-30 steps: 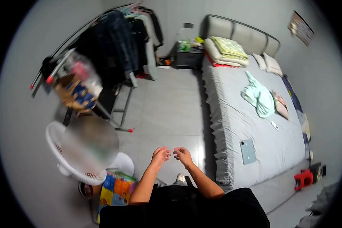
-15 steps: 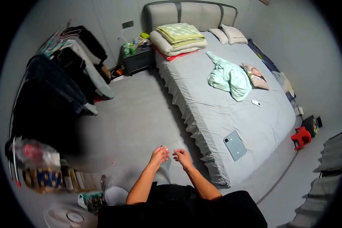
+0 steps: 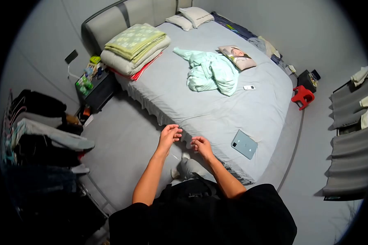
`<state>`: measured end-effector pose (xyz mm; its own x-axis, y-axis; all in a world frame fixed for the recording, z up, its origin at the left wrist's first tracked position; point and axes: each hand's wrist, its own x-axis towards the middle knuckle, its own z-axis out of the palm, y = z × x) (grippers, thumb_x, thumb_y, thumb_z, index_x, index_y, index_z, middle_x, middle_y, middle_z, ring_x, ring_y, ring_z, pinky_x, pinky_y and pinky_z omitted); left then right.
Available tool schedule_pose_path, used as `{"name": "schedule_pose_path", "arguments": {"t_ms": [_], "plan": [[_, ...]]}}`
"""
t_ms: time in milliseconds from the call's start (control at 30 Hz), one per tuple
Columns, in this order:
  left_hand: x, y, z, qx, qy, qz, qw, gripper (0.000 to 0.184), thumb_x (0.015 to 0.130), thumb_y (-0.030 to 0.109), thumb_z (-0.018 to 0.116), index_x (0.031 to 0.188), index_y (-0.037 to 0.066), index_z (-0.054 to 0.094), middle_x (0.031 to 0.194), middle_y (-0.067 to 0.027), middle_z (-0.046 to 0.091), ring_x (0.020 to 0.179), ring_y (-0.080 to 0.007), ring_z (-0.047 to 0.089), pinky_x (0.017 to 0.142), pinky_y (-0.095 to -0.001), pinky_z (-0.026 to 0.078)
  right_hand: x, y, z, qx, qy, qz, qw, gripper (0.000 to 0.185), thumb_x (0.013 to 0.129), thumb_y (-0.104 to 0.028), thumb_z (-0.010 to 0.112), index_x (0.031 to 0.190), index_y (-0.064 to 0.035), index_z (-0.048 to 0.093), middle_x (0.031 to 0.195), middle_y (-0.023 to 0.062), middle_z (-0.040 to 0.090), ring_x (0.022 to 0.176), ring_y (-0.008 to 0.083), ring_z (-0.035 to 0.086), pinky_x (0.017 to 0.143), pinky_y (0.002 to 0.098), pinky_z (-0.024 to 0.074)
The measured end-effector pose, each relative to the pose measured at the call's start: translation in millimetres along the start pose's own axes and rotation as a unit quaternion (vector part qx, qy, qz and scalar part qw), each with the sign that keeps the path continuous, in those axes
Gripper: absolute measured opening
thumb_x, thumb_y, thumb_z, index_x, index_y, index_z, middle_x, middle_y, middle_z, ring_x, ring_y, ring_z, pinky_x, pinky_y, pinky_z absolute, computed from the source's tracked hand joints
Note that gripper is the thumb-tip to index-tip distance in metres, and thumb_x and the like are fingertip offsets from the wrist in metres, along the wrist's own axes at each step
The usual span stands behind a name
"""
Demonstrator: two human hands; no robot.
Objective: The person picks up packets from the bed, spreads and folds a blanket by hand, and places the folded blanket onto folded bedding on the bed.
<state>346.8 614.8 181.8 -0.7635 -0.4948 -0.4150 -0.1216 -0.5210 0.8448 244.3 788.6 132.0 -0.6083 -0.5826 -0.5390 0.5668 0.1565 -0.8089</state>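
Observation:
My left hand [image 3: 169, 138] is held out over the near side of the bed, fingers apart and slightly curled, with nothing in it. A little to its right, my right hand [image 3: 201, 146] is also empty, its fingers loosely bent and apart. The two hands do not touch. Nearest to my right hand lies a grey tablet [image 3: 244, 144] on the bed's grey sheet [image 3: 204, 116]. Farther back on the sheet are a crumpled mint-green cloth [image 3: 212, 72], a small white device [image 3: 249, 87] and a pillow with a printed picture [image 3: 237, 57].
Folded quilts [image 3: 135, 43] are stacked near the headboard [image 3: 141, 14]. A dark nightstand [image 3: 100, 93] holds green bottles. Hanging clothes [image 3: 49, 134] fill the left. A red stool [image 3: 302, 97] stands beyond the bed's foot, and grey curtains [image 3: 349, 163] hang at the right.
The view has swung right towards the bed, and the fan has left it. My hands have risen in the frame and now appear beside the bed's edge. Both remain empty.

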Motion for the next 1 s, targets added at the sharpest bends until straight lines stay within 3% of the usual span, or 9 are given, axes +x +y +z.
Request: {"name": "schedule_pose_path", "arguments": {"t_ms": [100,233,300,333,400,467,667,833,1000], "plan": [[59,37,14,0.012,-0.058,0.043,0.997,0.018,0.097,0.018,0.055,0.111,0.006,0.057,0.098,-0.0055,0.067,0.082,-0.0095,0.062,0.069,-0.0234,0.050,48,-19,-7,0.018,0.018,-0.036,0.999,0.019,0.092,-0.009,0.057,0.109,-0.0014,0.060,0.090,0.0075,0.067,0.070,0.0110,0.060,0.063,0.0230,0.0477],[44,172,74,-0.030,-0.225,0.262,0.938,0.006,0.093,0.009,0.055,0.092,0.004,0.053,0.081,-0.0067,0.056,0.081,-0.0171,0.056,0.080,-0.0304,0.045,92,-78,4,0.015,0.074,-0.061,0.995,0.020,0.091,-0.010,0.057,0.109,-0.0019,0.060,0.090,0.0066,0.067,0.072,0.0125,0.061,0.064,0.0244,0.0486],[1,244,101,-0.062,-0.321,0.368,0.871,0.009,0.090,0.008,0.053,0.082,0.005,0.050,0.076,-0.0097,0.056,0.074,-0.0192,0.056,0.072,-0.0352,0.046,120,-95,4,0.021,0.093,-0.046,0.994,0.020,0.091,-0.010,0.057,0.110,-0.0018,0.060,0.091,0.0072,0.067,0.074,0.0129,0.061,0.066,0.0245,0.0496],[-21,275,110,-0.153,-0.378,0.370,0.835,0.023,0.091,0.023,0.060,0.078,0.008,0.049,0.072,-0.0051,0.055,0.065,-0.0235,0.058,0.062,-0.0362,0.048,133,-103,5,0.021,0.100,-0.041,0.994,0.020,0.090,-0.010,0.057,0.109,-0.0024,0.061,0.090,0.0064,0.067,0.073,0.0130,0.061,0.066,0.0252,0.0497],[-15,311,121,-0.212,-0.514,0.446,0.701,0.032,0.092,0.026,0.054,0.068,0.005,0.055,0.070,-0.0113,0.059,0.058,-0.0258,0.060,0.056,-0.0361,0.052,162,-115,7,0.023,0.098,-0.036,0.994,0.020,0.090,-0.010,0.057,0.108,-0.0029,0.061,0.090,0.0062,0.067,0.073,0.0128,0.061,0.066,0.0253,0.0495],[-11,349,136,-0.221,-0.577,0.495,0.611,0.020,0.094,0.018,0.054,0.080,0.006,0.061,0.074,-0.0090,0.068,0.069,-0.0271,0.068,0.063,-0.0414,0.058,182,-128,12,0.035,0.108,-0.030,0.993,0.019,0.089,-0.010,0.056,0.107,-0.0041,0.061,0.089,0.0057,0.067,0.072,0.0125,0.061,0.065,0.0251,0.0488],[22,411,139,-0.116,-0.578,0.392,0.706,0.023,0.090,0.003,0.054,0.069,0.012,0.057,0.080,-0.0040,0.063,0.071,-0.0157,0.064,0.066,-0.0298,0.050,234,-163,26,0.066,0.132,-0.023,0.989,0.020,0.090,-0.012,0.057,0.109,-0.0055,0.061,0.089,0.0049,0.067,0.072,0.0126,0.061,0.066,0.0252,0.0492],[107,414,149,-0.238,-0.642,0.383,0.620,0.026,0.093,0.006,0.050,0.069,0.011,0.057,0.077,-0.0052,0.061,0.068,-0.0169,0.061,0.063,-0.0285,0.048,271,-176,19,0.117,0.189,-0.048,0.974,0.020,0.090,-0.013,0.057,0.107,-0.0037,0.062,0.088,0.0048,0.067,0.071,0.0118,0.060,0.065,0.0259,0.0487],[221,426,132,-0.203,-0.667,0.253,0.670,0.012,0.090,0.016,0.056,0.084,0.009,0.064,0.084,-0.0062,0.066,0.074,-0.0233,0.065,0.065,-0.0317,0.050,312,-171,15,0.165,0.287,-0.019,0.943,0.019,0.092,-0.017,0.059,0.106,-0.0049,0.062,0.090,0.0060,0.067,0.070,0.0126,0.061,0.065,0.0253,0.0500]]}}
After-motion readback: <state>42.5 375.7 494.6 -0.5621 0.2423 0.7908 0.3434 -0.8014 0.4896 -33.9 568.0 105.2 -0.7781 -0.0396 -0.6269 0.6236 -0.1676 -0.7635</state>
